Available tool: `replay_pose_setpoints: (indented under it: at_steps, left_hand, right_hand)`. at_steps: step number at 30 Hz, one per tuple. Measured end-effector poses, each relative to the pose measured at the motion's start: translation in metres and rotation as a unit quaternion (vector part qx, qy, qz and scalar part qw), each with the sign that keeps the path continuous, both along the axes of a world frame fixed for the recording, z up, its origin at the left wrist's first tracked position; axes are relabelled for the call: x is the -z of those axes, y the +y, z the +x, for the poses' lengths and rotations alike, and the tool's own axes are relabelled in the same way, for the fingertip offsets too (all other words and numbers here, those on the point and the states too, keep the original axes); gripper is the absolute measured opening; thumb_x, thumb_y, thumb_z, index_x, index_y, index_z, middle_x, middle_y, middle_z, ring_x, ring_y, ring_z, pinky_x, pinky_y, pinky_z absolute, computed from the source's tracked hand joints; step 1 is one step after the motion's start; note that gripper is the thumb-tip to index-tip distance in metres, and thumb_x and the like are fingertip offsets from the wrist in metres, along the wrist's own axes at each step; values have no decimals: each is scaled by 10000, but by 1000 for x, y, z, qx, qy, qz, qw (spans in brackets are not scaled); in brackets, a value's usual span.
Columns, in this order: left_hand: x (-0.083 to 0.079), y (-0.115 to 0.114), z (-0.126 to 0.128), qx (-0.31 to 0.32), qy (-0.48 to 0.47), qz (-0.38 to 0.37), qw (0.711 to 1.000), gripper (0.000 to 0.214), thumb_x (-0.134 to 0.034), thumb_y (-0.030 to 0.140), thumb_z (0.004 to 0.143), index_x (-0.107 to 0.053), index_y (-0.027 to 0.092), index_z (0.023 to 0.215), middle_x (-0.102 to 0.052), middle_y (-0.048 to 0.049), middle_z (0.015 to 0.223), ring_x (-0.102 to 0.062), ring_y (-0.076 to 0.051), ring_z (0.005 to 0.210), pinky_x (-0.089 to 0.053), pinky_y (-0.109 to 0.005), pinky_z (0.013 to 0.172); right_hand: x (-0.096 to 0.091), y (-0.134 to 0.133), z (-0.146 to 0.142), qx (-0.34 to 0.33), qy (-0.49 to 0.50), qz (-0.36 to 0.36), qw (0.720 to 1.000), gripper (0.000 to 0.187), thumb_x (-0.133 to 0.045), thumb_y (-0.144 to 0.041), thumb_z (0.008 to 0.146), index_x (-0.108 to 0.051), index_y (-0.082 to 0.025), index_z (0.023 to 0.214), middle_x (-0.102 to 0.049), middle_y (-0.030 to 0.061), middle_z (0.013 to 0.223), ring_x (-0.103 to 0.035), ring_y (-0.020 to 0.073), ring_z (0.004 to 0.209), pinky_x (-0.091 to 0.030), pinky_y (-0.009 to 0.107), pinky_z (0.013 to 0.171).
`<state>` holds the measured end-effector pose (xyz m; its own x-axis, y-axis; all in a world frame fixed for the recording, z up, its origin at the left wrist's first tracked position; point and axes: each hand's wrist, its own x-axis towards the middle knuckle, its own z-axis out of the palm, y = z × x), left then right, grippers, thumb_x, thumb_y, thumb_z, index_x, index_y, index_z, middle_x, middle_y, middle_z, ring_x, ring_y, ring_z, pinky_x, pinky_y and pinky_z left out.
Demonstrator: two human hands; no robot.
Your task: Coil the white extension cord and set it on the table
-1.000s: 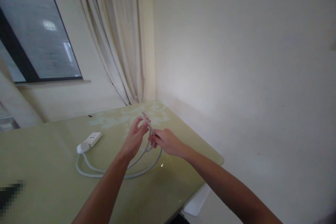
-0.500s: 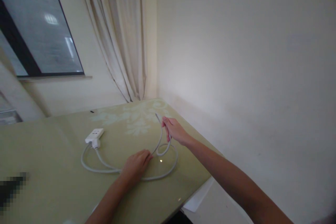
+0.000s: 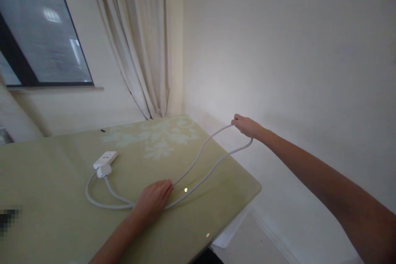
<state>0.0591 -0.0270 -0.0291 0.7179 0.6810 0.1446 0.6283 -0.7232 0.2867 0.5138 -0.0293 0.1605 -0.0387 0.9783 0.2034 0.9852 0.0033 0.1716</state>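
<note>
A white power strip (image 3: 107, 158) lies on the table, and a white plug (image 3: 104, 170) sits against its near end. From there a white cord (image 3: 213, 170) runs in two strands under my left hand (image 3: 153, 199). That hand rests low over the table with its fingers closed on the cord. Out to the right, raised beyond the table's edge, my right hand (image 3: 244, 126) grips the cord's far bend. Between both hands the cord forms a long, narrow loop, fairly stretched, above the tabletop.
The glossy green table (image 3: 55, 189) has a pale floral pattern near its far corner. A small black object (image 3: 102, 130) lies by the back edge. A bare wall (image 3: 287, 70) stands to the right. Curtains (image 3: 145, 49) and a window (image 3: 40, 29) are behind.
My right hand has moved right and up, drawing the cord out from a small curl into a long loop. My left hand stays on the cord. The view has shifted slightly.
</note>
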Motion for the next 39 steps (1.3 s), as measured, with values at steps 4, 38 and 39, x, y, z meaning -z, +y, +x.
replay_pose_setpoints:
  at_steps: [4,38,39]
  left_hand:
    - [-2,-4,-1,-6,9,10,1000,359,-304,355,1081,-625,217,997,-721,-80,1002,-670,-228,969,-456,-358,907]
    - [-10,-15,-26,-100,8,31,994,461,-325,517,1039,-612,254,790,-740,-26,760,-706,-192,682,-412,-276,623]
    - [-12,-15,-30,-111,-28,40,993,476,-311,522,1039,-606,254,778,-725,-21,730,-697,-182,664,-415,-272,623]
  right_hand:
    - [32,3,1,161,145,25,976,309,-485,-389,1054,-671,-146,1101,-689,185,1056,-686,199,775,-490,296,680]
    - [99,-15,-186,-408,69,-125,902,717,-703,-602,874,-531,-193,1438,-627,158,1397,-581,295,1273,-420,415,1062]
    - [112,-17,-194,-403,51,-143,902,619,-678,-557,910,-566,-176,1386,-678,155,1303,-622,285,1201,-443,401,1016]
